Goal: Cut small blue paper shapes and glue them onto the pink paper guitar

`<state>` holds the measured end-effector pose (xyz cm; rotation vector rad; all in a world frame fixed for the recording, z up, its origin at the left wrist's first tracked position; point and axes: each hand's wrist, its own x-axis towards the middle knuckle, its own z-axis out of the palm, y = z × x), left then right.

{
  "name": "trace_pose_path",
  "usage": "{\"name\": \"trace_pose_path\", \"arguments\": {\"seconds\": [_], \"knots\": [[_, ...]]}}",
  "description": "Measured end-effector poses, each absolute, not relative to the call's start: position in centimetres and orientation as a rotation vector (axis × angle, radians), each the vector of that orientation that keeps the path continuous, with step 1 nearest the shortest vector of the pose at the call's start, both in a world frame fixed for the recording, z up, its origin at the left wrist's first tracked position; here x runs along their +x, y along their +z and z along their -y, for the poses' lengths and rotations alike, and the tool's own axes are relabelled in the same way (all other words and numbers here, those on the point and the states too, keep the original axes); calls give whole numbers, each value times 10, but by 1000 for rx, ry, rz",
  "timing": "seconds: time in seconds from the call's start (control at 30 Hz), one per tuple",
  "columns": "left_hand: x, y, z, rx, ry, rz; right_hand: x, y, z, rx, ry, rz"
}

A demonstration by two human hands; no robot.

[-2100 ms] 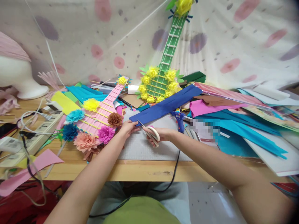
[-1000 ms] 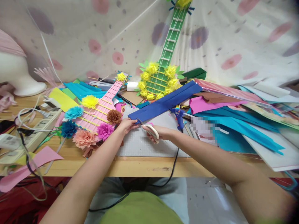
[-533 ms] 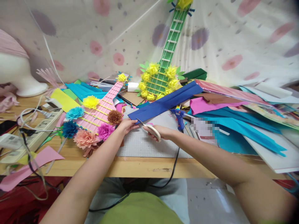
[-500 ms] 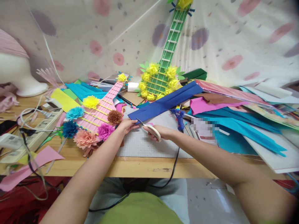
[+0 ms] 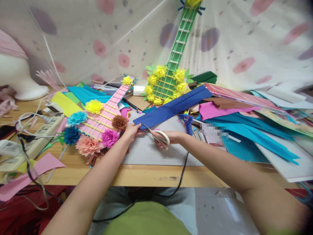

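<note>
A long dark blue folded paper strip (image 5: pixel 174 107) lies slanted across the grey cutting mat (image 5: pixel 151 153). My left hand (image 5: pixel 131 131) pinches the strip's near end. My right hand (image 5: pixel 168 137) is closed on white-handled scissors (image 5: pixel 158 135), whose blades point at that same near end, right beside my left fingers. Both forearms reach in from the table's front edge.
A pink paper guitar (image 5: pixel 104 117) with paper flowers lies to the left, and a green guitar (image 5: pixel 171 62) leans on the curtain behind. A blue glue gun (image 5: pixel 187 123), stacked coloured paper (image 5: pixel 246 125) on the right, a power strip (image 5: pixel 36 133) with cables on the left.
My hands and the scissors stay at the blue strip's near end. The scissor handles have shifted slightly between frames. The view has shifted a little.
</note>
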<state>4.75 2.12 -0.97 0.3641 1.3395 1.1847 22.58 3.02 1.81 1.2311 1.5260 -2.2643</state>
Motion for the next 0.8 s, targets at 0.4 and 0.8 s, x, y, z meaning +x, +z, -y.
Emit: {"name": "trace_pose_path", "arguments": {"seconds": [0.4,0.8], "knots": [[46,-9,-14,501,1147,-1339,219,18,-48,1088,-2233,-1429],[44,-6,-13,411,1164,-1287,213,21,-42,1236,-2200,-1571]]}}
